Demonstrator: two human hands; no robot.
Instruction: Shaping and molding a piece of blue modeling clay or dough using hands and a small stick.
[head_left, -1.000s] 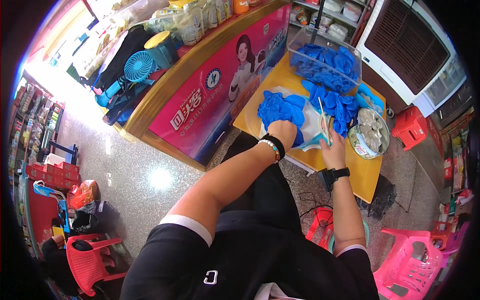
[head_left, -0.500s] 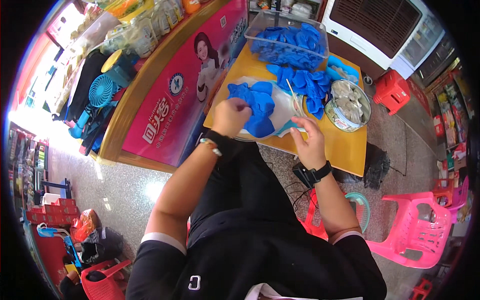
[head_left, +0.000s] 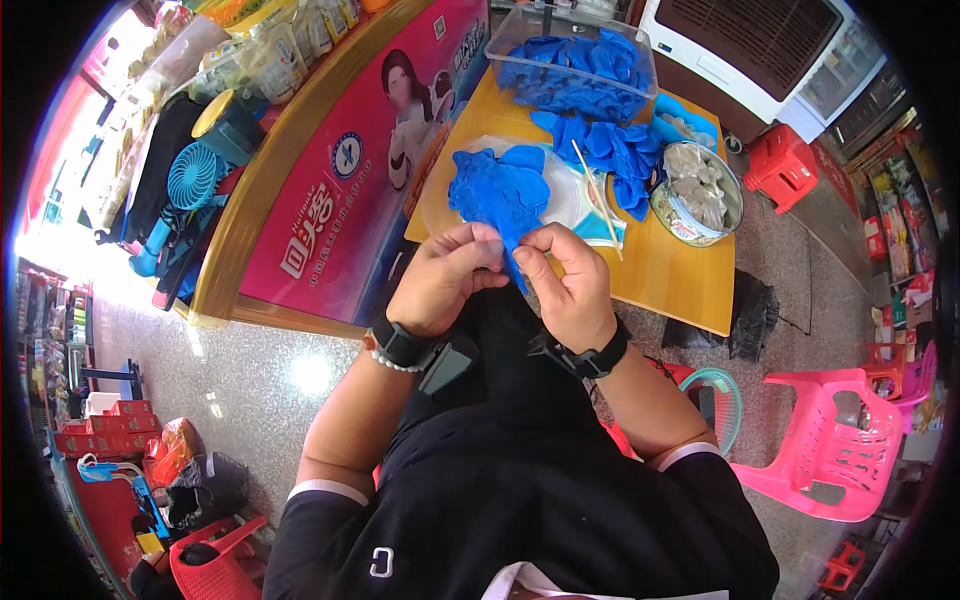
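A crumpled blue thin-sheet piece point(head_left: 497, 190), cloth or film, lies spread at the table's near left with its narrow end drawn toward me. My left hand point(head_left: 447, 277) pinches that end from the left. Fingers of my right hand point(head_left: 567, 278) are closed on the same end, close beside the left fingertips. Beneath the blue piece is a pale, translucent round sheet or dish point(head_left: 433, 203). To its right a thin light stick point(head_left: 592, 185) lies across a white-and-teal flat item point(head_left: 603, 230). More blue pieces point(head_left: 600, 150) lie in a heap behind.
A clear bin point(head_left: 645, 85) of blue pieces stands at the back of the yellow table point(head_left: 690, 300). At right are a round tin point(head_left: 690, 228) with greyish contents and a blue tray point(head_left: 690, 112). A pink counter point(head_left: 330, 200) borders the left; a pink chair point(head_left: 830, 440) stands right.
My right hand has moved left and down from beside the stick to the blue piece. My left hand has lowered slightly. The blue piece's end is now pulled nearer to me between both hands.
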